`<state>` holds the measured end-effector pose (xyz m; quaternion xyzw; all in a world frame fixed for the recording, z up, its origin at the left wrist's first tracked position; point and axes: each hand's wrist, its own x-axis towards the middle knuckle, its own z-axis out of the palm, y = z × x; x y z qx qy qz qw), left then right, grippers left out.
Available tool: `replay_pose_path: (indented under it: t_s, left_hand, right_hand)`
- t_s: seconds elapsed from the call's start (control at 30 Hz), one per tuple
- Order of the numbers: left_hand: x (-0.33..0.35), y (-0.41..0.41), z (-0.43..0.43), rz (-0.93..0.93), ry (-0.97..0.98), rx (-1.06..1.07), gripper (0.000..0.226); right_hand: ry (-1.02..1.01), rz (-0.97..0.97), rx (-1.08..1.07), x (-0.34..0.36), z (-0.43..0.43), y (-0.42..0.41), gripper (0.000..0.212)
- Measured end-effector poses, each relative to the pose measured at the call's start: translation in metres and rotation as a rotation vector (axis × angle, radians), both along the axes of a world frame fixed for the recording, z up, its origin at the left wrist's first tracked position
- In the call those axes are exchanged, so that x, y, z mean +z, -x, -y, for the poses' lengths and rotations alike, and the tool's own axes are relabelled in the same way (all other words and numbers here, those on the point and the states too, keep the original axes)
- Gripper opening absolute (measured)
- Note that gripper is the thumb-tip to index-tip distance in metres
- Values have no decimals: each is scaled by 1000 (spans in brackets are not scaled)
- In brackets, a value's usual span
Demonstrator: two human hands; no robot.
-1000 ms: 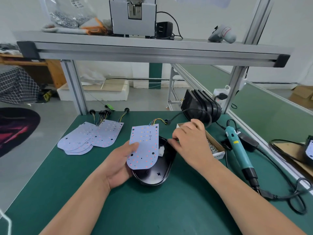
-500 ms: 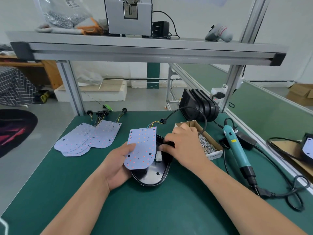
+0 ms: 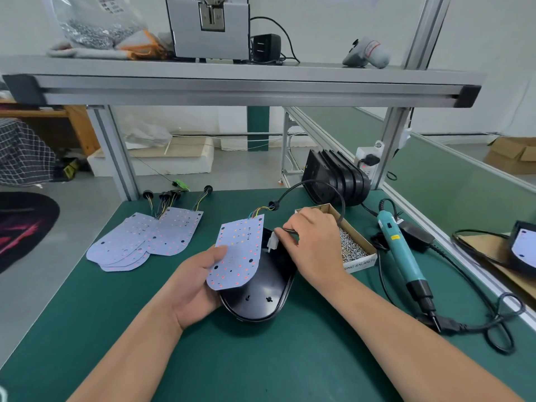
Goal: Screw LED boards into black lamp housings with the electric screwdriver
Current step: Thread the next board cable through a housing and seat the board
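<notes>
An open black lamp housing [image 3: 262,298] lies on the green worktop [image 3: 261,361] between the two hands, rounded end toward the person. The left hand [image 3: 197,285] holds an LED board [image 3: 239,252] over the housing's left side, tilted, its lower edge above the rim. The thumb lies on the board's face near its left edge and the other fingers [image 3: 203,309] are curled beneath it, against the housing's side. The right hand [image 3: 314,246] hovers over the housing's far end with its fingers [image 3: 290,227] drawn together in a narrow pinch on a black cable [image 3: 307,185] just behind a white connector [image 3: 272,242]. The connector hangs at the board's right edge, above the housing. The cable arcs up and back from the board's coloured wires. Just right of this hand sits a cardboard box of screws [image 3: 352,246]. Beyond it the electric screwdriver [image 3: 398,252] lies on the worktop, well apart from both hands. A pile of spare LED boards [image 3: 150,240] lies to the left, and a stack of black housings [image 3: 338,181] stands on edge at the back.
</notes>
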<state>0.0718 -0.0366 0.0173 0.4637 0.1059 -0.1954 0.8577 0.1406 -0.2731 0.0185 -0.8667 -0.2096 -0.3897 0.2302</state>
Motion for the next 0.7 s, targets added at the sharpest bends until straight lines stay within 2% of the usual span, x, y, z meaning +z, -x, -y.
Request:
replay_pose_path:
  t_s: [0.2,0.37,0.47,0.63,0.7]
  left_hand:
    - [0,2,0,18,-21,-53,44]
    - [1,2,-1,38,-28,-64,48]
    - [-2,1,-1,32,-24,-49,43]
    - [-4,-2,-3,47,-50,-28,41]
    - [-5,-3,-4,49,-58,-13,41]
  right_hand:
    - [79,173,48,-2,4,-1,27]
    - [211,196,155,-4,1,-1,30]
    - [230,109,264,-4,2,-2,32]
    - [13,-178,315,2,1,6,22]
    - [-6,-269,327,6,2,9,22]
